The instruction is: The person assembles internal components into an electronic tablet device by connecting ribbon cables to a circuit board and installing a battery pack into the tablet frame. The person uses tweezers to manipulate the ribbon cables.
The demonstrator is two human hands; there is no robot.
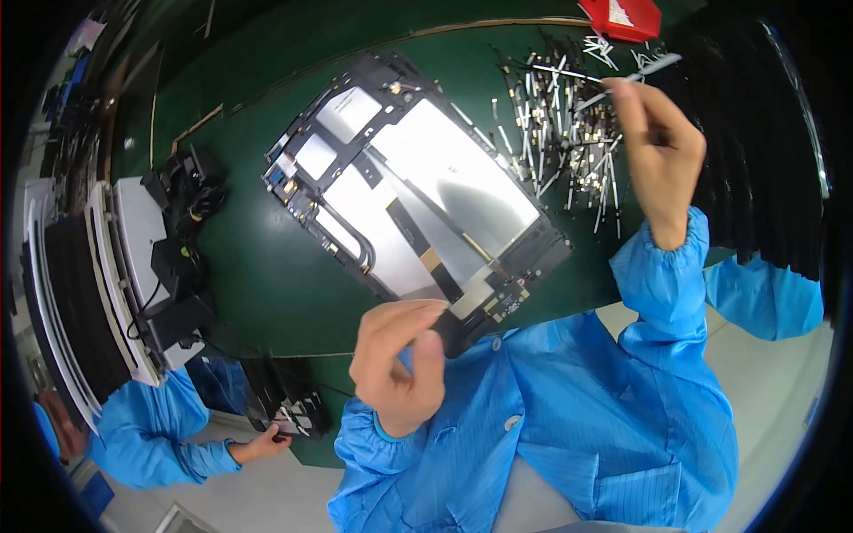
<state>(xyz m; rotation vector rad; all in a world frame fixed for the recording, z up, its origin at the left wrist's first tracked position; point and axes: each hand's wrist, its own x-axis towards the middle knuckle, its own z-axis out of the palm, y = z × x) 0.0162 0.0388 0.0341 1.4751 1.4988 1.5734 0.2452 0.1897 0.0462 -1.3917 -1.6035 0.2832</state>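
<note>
An opened tablet (pixel 462 169) lies slanted on the green table, with bright metal plates, a dark ribbon cable and small boards showing. My left hand (pixel 402 366) is at its near corner, with index finger and thumb closed about the edge; the exact contact is partly hidden. Up at the right, my right hand (pixel 662 147) pinches a slim pale grey tool (pixel 659 66), which looks like tweezers. That hand hovers beside a heap of small black and white strips (pixel 564 133). A thin strip (pixel 560 71) points left from my right fingertips; whether it is held cannot be told.
A red container (pixel 625 18) stands at the far right, with white bits beside it. Black sheeting (pixel 755 142) borders the right side. Black adapters with cords (pixel 182 266) and a white rack (pixel 133 266) occupy the left. A co-worker's hand (pixel 262 447) touches another device at lower left.
</note>
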